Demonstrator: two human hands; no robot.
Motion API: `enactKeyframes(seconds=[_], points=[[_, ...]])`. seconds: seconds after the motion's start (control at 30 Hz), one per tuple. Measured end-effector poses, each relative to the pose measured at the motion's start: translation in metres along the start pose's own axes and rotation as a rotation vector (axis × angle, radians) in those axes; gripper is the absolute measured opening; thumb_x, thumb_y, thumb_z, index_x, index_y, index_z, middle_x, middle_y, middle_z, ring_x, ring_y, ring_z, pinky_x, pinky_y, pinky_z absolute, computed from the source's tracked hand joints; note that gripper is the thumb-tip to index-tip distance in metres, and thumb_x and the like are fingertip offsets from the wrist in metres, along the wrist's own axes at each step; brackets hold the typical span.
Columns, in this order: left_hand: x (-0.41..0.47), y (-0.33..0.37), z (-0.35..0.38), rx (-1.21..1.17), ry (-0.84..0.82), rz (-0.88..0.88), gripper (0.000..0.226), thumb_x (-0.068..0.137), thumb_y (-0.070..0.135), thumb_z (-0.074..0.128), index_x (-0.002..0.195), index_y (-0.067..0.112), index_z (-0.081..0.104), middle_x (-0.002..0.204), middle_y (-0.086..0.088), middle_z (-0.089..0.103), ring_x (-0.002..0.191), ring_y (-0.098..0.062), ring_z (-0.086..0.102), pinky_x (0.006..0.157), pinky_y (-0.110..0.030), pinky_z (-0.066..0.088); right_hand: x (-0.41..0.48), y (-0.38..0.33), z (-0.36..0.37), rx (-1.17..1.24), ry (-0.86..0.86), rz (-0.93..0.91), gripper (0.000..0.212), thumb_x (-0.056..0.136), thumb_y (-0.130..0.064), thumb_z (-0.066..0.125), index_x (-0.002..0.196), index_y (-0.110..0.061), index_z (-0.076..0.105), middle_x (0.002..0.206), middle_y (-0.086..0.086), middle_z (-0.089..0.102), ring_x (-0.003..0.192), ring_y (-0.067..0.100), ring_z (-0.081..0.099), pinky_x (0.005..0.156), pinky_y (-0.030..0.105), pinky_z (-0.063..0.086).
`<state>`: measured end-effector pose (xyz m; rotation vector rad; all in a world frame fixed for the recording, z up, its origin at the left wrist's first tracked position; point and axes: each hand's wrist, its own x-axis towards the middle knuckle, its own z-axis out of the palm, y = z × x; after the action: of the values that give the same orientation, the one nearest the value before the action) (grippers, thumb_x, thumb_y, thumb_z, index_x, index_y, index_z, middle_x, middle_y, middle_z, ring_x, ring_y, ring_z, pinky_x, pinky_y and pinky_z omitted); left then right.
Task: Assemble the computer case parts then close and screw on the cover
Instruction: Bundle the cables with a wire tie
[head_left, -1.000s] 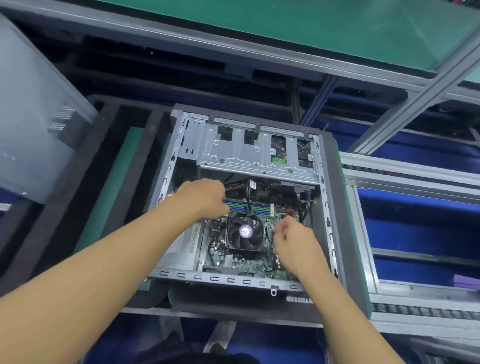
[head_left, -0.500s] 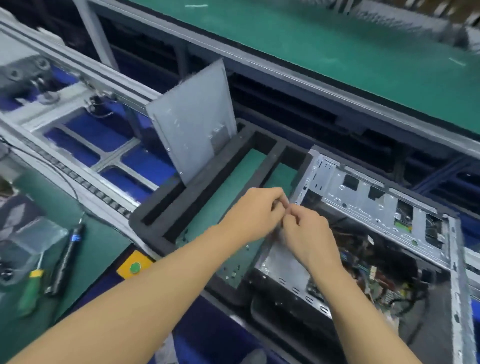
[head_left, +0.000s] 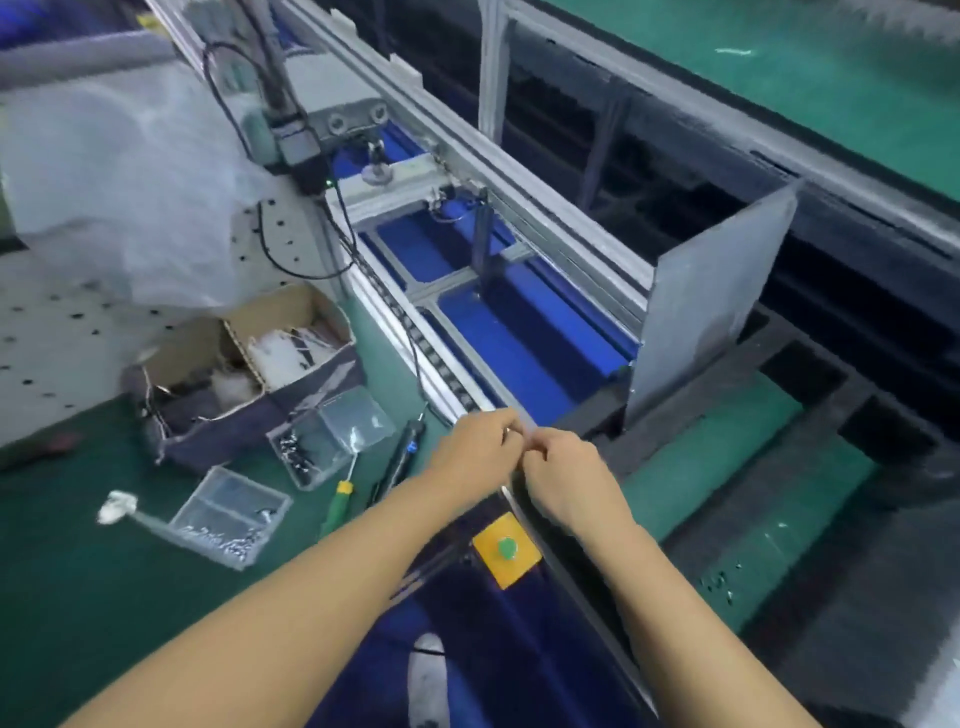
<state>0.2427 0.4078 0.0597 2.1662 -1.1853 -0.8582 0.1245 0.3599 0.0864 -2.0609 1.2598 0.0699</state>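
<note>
"Where's the cover got to?"

"The grey cover (head_left: 711, 301) is standing upright on its edge in a slot of the black foam tray (head_left: 727, 400). That's out on the line, beyond the right edge of the counter (head_left: 78, 561)."

"And the hands?"

"Both are held out in front, above the conveyor rail (head_left: 384, 306) that runs along the counter's right edge. The left hand (head_left: 475, 452) and the right hand (head_left: 566, 478) are touching each other. On each the fingers are curled in with the tips drawn together, and the two sets of tips meet. Whether anything small is nipped between them, I can't tell from here."

"What's lying on the counter?"

"There are two clear plastic boxes with small metal bits in them. The nearer box (head_left: 228, 514) is towards the middle, and the farther box (head_left: 332, 436) is closer to the right edge. A green-handled screwdriver (head_left: 337, 501) lies between them, its shaft reaching up to the farther box. A black pen-shaped driver (head_left: 402, 457) lies just beside it, on the rail side. Behind all that is an open cardboard box (head_left: 244, 374), and a heap of clear plastic sheet (head_left: 130, 182) sits towards the far left corner. Under the forearms, at the rail, there's a yellow plate (head_left: 524, 564) with a green button (head_left: 506, 547) on it."
</note>
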Motion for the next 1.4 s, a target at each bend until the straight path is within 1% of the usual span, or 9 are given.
enactKeyframes(seconds=[0.23,0.4,0.5,0.6,0.77,1.0,1.17,1.23,1.4], points=[[-0.003,-0.117,-0.056,-0.023,0.183,-0.221,0.018,0.092,0.015,0.053,0.096,0.021,0.069,0.104,-0.003,0.068,0.097,-0.025,0.063,0.086,-0.034,0.050,0.046,-0.060,0.076,0.027,-0.203,-0.093,0.019,0.096,-0.015,0.046,0.099,-0.029,0.059,0.083,-0.006,0.063,0.069,0.014,0.059,0.065,0.027,0.046],[0.019,-0.193,-0.125,0.167,0.457,-0.297,0.022,0.097,0.014,0.051,0.107,0.019,0.069,0.117,-0.004,0.061,0.109,-0.024,0.056,0.100,-0.042,0.044,0.060,-0.097,0.105,0.050,-0.311,-0.157,0.018,0.098,-0.016,0.047,0.107,-0.026,0.059,0.088,-0.008,0.063,0.075,0.012,0.061,0.064,0.024,0.049],[0.053,-0.224,-0.163,0.308,0.403,-0.345,0.035,0.098,0.005,0.048,0.118,0.023,0.071,0.127,-0.007,0.065,0.117,-0.029,0.057,0.103,-0.041,0.044,0.067,-0.112,0.113,0.094,-0.342,-0.172,0.018,0.099,-0.015,0.047,0.108,-0.025,0.059,0.101,0.003,0.070,0.084,0.020,0.064,0.072,0.027,0.049],[0.092,-0.242,-0.183,0.507,0.240,-0.425,0.030,0.102,0.019,0.051,0.123,0.031,0.068,0.131,-0.006,0.064,0.120,-0.028,0.057,0.102,-0.036,0.042,0.074,-0.118,0.117,0.122,-0.356,-0.203,0.016,0.099,-0.015,0.049,0.104,-0.028,0.058,0.098,0.006,0.072,0.072,0.016,0.057,0.058,0.018,0.044],[0.143,-0.254,-0.184,0.474,0.050,-0.516,0.039,0.095,0.052,0.058,0.085,0.015,0.065,0.097,-0.005,0.064,0.105,-0.026,0.061,0.096,-0.036,0.042,0.087,-0.112,0.121,0.144,-0.351,-0.176,0.019,0.096,-0.017,0.050,0.099,-0.033,0.058,0.094,0.003,0.073,0.072,0.021,0.061,0.074,0.032,0.052],[0.150,-0.255,-0.172,0.271,0.119,-0.579,0.021,0.094,0.024,0.062,0.104,0.009,0.072,0.108,-0.012,0.071,0.101,-0.030,0.065,0.089,-0.037,0.051,0.101,-0.104,0.112,0.144,-0.338,-0.126,0.019,0.096,-0.018,0.048,0.101,-0.033,0.059,0.093,0.000,0.071,0.078,0.022,0.067,0.076,0.035,0.054],[0.127,-0.215,-0.200,0.128,0.279,-0.301,0.017,0.095,0.032,0.063,0.099,0.025,0.078,0.088,0.004,0.074,0.071,-0.017,0.063,0.063,-0.026,0.051,0.102,-0.107,0.098,0.372,-0.273,-0.076,0.020,0.097,-0.011,0.049,0.101,-0.026,0.062,0.088,-0.003,0.072,0.065,0.019,0.058,0.059,0.029,0.049],[0.109,-0.183,-0.204,-0.012,0.222,-0.173,0.013,0.090,0.041,0.068,0.089,0.033,0.078,0.076,0.019,0.071,0.066,-0.001,0.061,0.051,-0.016,0.043,0.099,-0.111,0.089,0.572,-0.234,-0.049,0.016,0.099,-0.012,0.051,0.104,-0.020,0.064,0.086,-0.001,0.071,0.060,0.012,0.056,0.056,0.025,0.046],[0.074,-0.095,-0.181,-0.175,-0.064,0.134,0.016,0.082,0.053,0.073,0.088,0.039,0.079,0.077,0.017,0.074,0.063,0.009,0.059,0.057,-0.006,0.040,0.081,-0.105,0.054,1.062,-0.195,0.014,0.026,0.099,-0.039,0.064,0.113,-0.018,0.069,0.088,-0.001,0.068,0.065,0.014,0.060,0.061,0.027,0.051]])
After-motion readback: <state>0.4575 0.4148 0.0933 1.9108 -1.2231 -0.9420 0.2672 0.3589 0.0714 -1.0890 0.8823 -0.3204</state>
